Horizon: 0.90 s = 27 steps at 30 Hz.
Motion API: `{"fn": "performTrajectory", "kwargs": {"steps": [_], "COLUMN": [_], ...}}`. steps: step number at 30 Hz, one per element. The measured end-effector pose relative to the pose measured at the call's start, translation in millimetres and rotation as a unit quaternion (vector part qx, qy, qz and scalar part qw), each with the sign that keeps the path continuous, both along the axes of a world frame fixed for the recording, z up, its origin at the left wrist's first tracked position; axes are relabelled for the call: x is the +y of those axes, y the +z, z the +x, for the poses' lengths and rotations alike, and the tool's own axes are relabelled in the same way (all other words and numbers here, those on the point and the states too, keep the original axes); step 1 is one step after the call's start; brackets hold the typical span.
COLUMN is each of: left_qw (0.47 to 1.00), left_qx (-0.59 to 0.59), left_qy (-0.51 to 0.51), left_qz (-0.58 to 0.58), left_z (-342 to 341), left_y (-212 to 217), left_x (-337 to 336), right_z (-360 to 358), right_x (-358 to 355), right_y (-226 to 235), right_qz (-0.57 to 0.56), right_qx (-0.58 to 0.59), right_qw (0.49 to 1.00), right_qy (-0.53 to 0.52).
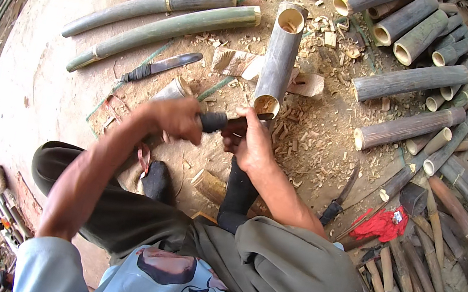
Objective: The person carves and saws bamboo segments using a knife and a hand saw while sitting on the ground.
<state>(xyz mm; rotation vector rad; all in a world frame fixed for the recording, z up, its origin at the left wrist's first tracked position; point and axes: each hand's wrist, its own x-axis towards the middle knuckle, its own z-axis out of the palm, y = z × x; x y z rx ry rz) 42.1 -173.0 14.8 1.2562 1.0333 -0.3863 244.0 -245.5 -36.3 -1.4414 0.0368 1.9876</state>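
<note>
Bare earth floor [45, 81] strewn with wood chips [306, 127], bamboo poles [421, 79] stacked around. Left hand [173, 116] fingers closed around a knife [219, 121] handle; right hand [253, 143] grips the near end of a bamboo tube [279, 60] lying on the floor.

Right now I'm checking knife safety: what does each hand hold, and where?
Left hand grips the knife by its black handle; right hand steadies the bamboo tube at its near end.
</note>
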Motion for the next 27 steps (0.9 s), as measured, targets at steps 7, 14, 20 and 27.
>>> {"fn": "performTrajectory", "kwargs": {"steps": [7,14,20,27], "left_qw": [0.971,0.851,0.874,0.845], "left_qx": [0.034,-0.273,-0.165,-0.217], "left_qy": [0.194,-0.098,-0.111,0.176], "left_qz": [0.133,0.438,0.443,0.456], "left_z": [112,163,209,200], "left_y": [-12,45,-20,-23], "left_x": [-147,-53,-24,-11], "right_z": [57,139,155,147], "right_x": [-45,-44,7,94], "right_y": [7,5,-10,44], "right_qz": [0.185,0.356,0.300,0.472], "right_qx": [-0.316,-0.257,-0.535,-0.544], "right_qw": [0.900,0.827,0.633,0.372], "right_qy": [0.234,0.350,0.472,0.586]}}
